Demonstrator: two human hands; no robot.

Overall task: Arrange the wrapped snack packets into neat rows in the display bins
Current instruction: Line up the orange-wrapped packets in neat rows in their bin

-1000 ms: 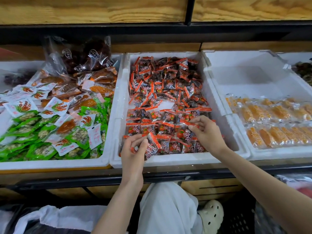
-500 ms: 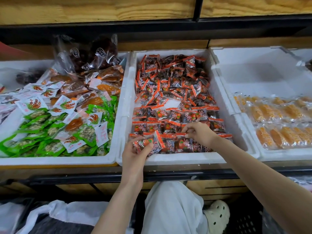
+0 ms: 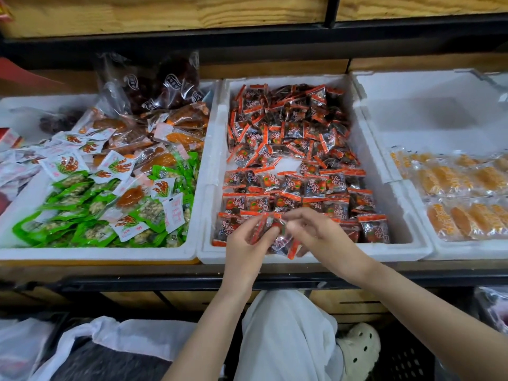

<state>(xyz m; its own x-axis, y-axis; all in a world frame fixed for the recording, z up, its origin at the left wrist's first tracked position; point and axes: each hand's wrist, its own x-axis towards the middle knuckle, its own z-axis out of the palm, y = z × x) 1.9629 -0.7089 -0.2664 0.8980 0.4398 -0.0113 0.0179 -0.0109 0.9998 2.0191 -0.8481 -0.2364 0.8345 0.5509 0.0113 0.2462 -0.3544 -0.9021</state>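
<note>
The middle white foam bin (image 3: 395, 204) holds many red-edged dark snack packets (image 3: 291, 185). They lie in rows in the near half and in a loose heap at the back. Over the bin's front edge my left hand (image 3: 244, 248) grips a small bunch of these packets (image 3: 265, 228), held upright. My right hand (image 3: 316, 232) meets it from the right and pinches the same bunch; more packets (image 3: 283, 244) hang below its fingers.
The left bin (image 3: 96, 254) is full of mixed green, white and orange packets (image 3: 90, 210). The right bin (image 3: 428, 125) holds rows of orange packets (image 3: 464, 193) in front. A wooden shelf (image 3: 192, 12) hangs overhead. Bags (image 3: 110, 347) and my foot lie below.
My right hand has drawn back from the middle rows to the bin's front edge and joined my left hand on the bunch. The camera has shifted slightly.
</note>
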